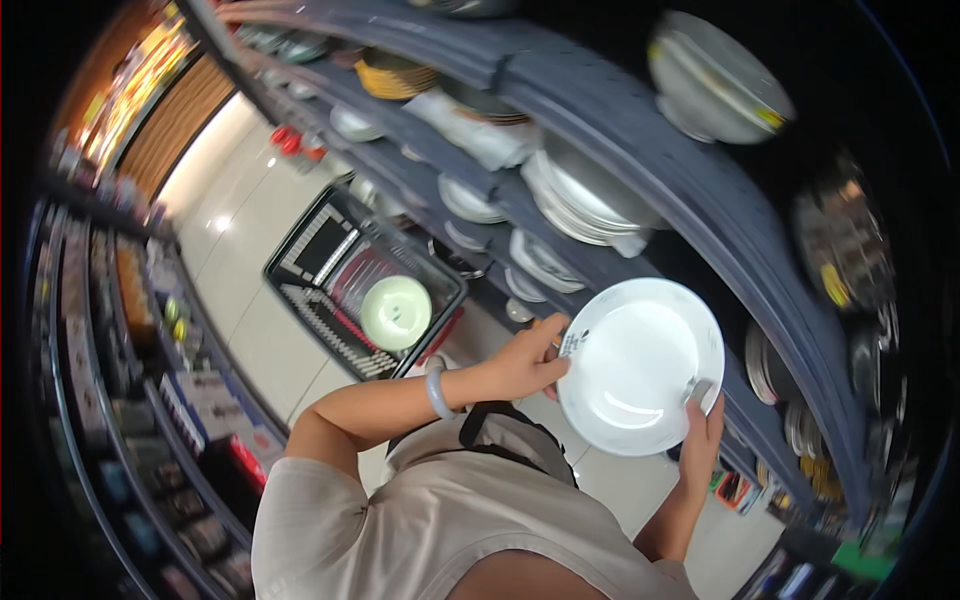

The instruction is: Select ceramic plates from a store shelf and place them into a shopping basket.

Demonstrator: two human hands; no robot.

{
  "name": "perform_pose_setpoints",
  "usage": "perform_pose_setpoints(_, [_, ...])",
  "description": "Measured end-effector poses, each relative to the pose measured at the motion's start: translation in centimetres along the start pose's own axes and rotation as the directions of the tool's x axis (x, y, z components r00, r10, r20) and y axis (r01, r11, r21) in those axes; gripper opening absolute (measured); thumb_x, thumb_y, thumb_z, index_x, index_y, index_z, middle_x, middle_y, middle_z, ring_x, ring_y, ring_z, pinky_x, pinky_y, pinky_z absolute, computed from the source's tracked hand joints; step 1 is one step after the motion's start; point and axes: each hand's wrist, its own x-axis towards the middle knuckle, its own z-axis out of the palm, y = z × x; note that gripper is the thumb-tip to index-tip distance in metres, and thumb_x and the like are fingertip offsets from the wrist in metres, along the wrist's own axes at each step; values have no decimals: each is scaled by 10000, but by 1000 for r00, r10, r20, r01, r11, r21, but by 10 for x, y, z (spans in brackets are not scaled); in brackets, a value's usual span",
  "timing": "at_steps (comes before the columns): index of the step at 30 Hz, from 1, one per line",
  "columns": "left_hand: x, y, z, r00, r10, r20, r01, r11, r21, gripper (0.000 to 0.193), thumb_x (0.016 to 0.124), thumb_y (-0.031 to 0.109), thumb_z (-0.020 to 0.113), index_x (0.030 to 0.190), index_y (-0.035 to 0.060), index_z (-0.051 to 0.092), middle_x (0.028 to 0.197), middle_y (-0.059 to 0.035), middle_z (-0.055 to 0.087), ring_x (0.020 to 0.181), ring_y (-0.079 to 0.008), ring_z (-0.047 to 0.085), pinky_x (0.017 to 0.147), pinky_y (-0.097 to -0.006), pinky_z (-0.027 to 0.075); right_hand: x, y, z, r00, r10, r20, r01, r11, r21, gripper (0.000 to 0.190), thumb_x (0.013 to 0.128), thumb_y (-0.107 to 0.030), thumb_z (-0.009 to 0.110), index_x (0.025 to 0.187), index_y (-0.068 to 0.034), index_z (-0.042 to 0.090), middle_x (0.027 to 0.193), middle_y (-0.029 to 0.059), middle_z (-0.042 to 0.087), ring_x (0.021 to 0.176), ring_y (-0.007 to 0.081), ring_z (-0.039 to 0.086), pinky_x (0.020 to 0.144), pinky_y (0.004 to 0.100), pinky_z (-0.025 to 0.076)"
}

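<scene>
A round white plate (pixel 637 360) with a small dark print near its left rim is held up between my two hands, its inner face towards me. My left hand (pixel 534 358), with a pale bangle (pixel 437 392) on its wrist, grips the plate's left edge. At the lower right edge my right hand (pixel 703 427) holds it with the thumb over the rim. To the left, a dark shopping basket (pixel 322 352) has a pale green bowl (pixel 396 311) in it. The fingers behind the plate are hidden.
Grey shelves (pixel 600 127) curve along the upper right, bearing stacked white plates (pixel 574 206), yellow dishes (pixel 394 75) and a large white bowl (pixel 716 82). Another shelf unit with boxed goods (pixel 214 409) runs down the left. A tiled floor (pixel 247 247) lies between them.
</scene>
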Motion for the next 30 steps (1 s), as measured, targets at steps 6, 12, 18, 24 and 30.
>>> perform_pose_setpoints(6, [-92,-39,-82,950,-200,-242,192,980,-58,395,782,28,427,1153,-17,297,771,-124,559,605,-153,587,494,-236,511,11,-2,118,897,8,441,7,999,-34,405,779,-72,414,1162,44,353,1027,154,490,918,201,476,815,294,358])
perform_pose_setpoints(12, [-162,-103,-186,781,-349,-518,322,936,-145,397,800,24,423,1173,4,289,904,-130,541,704,-176,592,545,-249,528,50,24,294,699,-102,708,347,914,-212,256,730,-95,450,948,37,454,873,238,539,843,348,526,720,393,406])
perform_pose_setpoints(18, [-185,-190,-277,632,-411,-657,461,881,-107,375,765,37,450,1116,-13,327,910,-170,537,677,-235,601,518,-294,531,53,64,443,659,97,746,482,707,-517,241,713,-98,482,902,51,496,903,264,546,878,371,534,773,426,423])
perform_pose_setpoints(24, [-174,-284,-330,430,-564,-705,796,606,1,443,684,9,404,1125,-6,370,926,-305,525,706,-395,584,522,-396,515,48,139,511,646,415,641,329,606,-724,221,726,-132,514,857,30,588,928,236,559,875,333,556,737,388,455])
perform_pose_setpoints(30, [-166,-355,-341,386,-653,-652,861,508,1,594,686,9,429,1249,27,241,945,-265,542,792,-373,579,597,-377,512,40,171,534,703,563,435,183,448,-875,215,792,-95,446,925,-10,592,970,171,576,934,305,551,746,381,468])
